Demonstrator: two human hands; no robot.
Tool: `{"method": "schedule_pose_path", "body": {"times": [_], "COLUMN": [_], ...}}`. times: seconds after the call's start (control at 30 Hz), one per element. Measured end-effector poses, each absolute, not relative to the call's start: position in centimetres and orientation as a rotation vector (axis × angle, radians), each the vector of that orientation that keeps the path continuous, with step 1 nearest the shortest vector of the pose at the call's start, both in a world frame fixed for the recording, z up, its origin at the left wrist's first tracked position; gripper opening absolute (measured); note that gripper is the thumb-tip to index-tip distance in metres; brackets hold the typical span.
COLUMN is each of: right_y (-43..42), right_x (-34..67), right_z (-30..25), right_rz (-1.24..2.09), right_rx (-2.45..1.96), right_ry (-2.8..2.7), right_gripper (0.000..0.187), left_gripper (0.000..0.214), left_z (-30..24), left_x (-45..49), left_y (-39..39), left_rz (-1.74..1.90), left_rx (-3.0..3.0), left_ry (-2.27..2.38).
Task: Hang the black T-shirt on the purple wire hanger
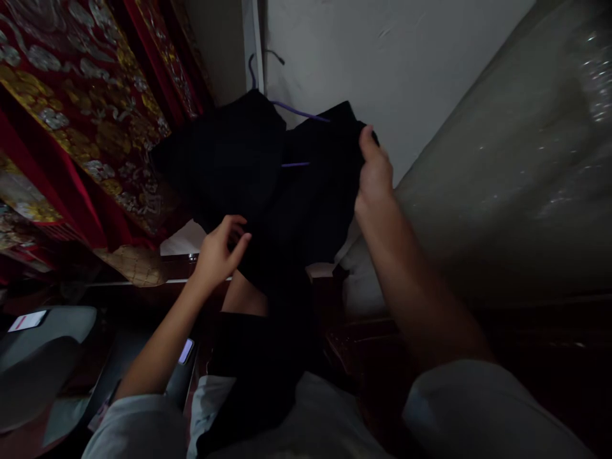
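A black garment (248,172) hangs on a purple hanger (296,113) in front of a white wall, its lower part trailing down toward my lap. My right hand (373,172) is raised and closed on the garment's upper right edge, beside the hanger's arm. My left hand (220,250) is lower, its fingers curled and pinching the garment's lower left edge. Both arms wear light short sleeves.
A red and gold patterned cloth (81,108) hangs on the left. A large pale plastic-wrapped surface (516,172) fills the right. Below are a dark wooden ledge (363,344), a phone (185,350) with a lit screen, and a grey object (43,344) at lower left.
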State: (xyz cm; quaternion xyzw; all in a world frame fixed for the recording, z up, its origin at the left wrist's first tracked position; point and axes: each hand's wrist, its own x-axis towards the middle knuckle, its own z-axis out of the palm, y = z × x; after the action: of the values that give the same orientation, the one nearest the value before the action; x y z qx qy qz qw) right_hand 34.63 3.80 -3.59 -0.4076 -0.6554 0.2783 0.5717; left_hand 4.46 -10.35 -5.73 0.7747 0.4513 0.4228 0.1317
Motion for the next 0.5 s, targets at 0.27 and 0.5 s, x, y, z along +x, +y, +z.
{"method": "schedule_pose_path", "body": {"times": [0.27,0.5], "right_y": [-2.7,-1.7], "right_x": [34.0,35.5], "right_z": [-6.5,-5.8], "right_rz": [0.689,0.395], "right_rx": [-0.961,-1.031], "right_ry": [-0.828,-1.196], "right_gripper": [0.048,0.034], "left_gripper": [0.052,0.005], "left_z": [-10.0,-12.4], "left_x": [10.9,13.5], "left_y": [-6.2,-6.2], "left_rz": [1.689,2.041], "left_rx": [1.939,1.355], "left_ry": [1.446,1.363]}}
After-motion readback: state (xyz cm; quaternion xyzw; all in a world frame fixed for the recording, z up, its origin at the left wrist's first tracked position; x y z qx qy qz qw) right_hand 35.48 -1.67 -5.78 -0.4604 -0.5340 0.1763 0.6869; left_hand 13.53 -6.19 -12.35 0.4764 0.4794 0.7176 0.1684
